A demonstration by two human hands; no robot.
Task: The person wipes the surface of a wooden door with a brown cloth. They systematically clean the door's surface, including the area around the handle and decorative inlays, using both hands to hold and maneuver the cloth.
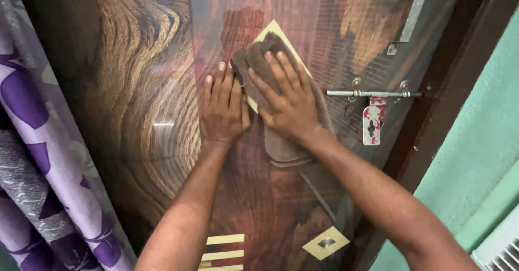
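Brown terry cloth point(270, 87): soft, light, bunches easily | right hand point(286, 100) fingers spread, pressing it flat on glossy wooden door point(135, 98) | left hand point(223, 108) open, flat, touching cloth edge | best pinned under palm

Soft daylight is falling evenly across the glossy door point(135, 114); pale glare is streaking its upper panel (a mesh-like reflection is showing there); the top left corner is sinking into shadow; edges are bending slightly; focus is holding sharp.
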